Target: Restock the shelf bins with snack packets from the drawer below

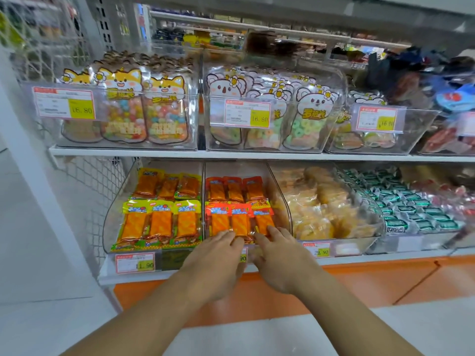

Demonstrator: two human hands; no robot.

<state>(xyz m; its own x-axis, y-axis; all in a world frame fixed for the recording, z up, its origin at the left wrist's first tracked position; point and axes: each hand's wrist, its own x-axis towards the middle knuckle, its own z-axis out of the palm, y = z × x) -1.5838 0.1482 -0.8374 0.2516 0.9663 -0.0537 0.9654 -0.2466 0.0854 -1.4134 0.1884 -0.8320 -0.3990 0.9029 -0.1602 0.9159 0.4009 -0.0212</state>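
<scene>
Orange-red snack packets (240, 222) are seen standing in rows inside the middle clear bin (280, 196) of the lower shelf (84, 151), their long axes running up the sloped bin, front to back. To the left, a matching bin of yellow-topped packets (159, 222) is shown full. Both hands are reached in at the front lip of the middle bin. The left hand (218, 250) is laid with fingers extended over the foot of the centre packet, touching it; its grip is judged released, with nothing curled round. Just beside it, the right hand (277, 253) is spread against the foot of the right-hand packet, likewise released and pressing rather than grasping. The front row lies directly ahead of both sets of fingertips, and neither hand is markedly nearer. The step is judged to be straightening the front row. The orange drawer front (372, 281) below the shelf is seen closed. Further right, bins of pale and green-wrapped snacks (401, 204) are visible.
</scene>
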